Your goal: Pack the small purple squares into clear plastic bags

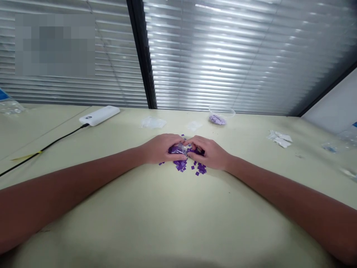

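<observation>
Small purple square pieces lie in a loose pile on the pale table, below and between my hands. My left hand is curled around a clear plastic bag with purple showing through it. Beside it, my right hand has its fingers bent over the pile, with thumb and fingertips near the bag's right side. The fingertips of both hands nearly meet. What lies under the right fingers is partly hidden and too small to make out.
Behind the hands are flat clear bags and a clear round container by pale purple pieces. A white power bank with a black cable sits left; white packets lie right. Blinds stand at the back edge.
</observation>
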The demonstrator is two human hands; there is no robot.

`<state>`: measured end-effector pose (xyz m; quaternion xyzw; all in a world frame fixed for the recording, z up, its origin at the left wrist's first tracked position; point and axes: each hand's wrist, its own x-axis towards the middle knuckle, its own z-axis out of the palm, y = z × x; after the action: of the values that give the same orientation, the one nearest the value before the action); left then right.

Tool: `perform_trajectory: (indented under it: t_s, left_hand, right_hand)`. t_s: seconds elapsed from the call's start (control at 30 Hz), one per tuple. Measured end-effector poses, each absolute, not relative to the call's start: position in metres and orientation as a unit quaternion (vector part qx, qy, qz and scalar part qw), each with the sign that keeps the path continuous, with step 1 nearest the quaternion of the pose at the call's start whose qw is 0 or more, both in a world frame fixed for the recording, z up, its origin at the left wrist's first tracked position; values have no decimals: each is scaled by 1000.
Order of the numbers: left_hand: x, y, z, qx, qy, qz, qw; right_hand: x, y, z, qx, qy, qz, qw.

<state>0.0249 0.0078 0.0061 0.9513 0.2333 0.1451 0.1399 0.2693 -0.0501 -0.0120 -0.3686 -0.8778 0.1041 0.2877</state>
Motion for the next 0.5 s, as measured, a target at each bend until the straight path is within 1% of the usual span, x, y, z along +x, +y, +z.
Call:
perform_trajectory:
  t_s: [0.5]
  left_hand:
    - [25,9,4,953,229,150,132]
  right_hand:
    - [268,-51,-11,-370,-875,110,293]
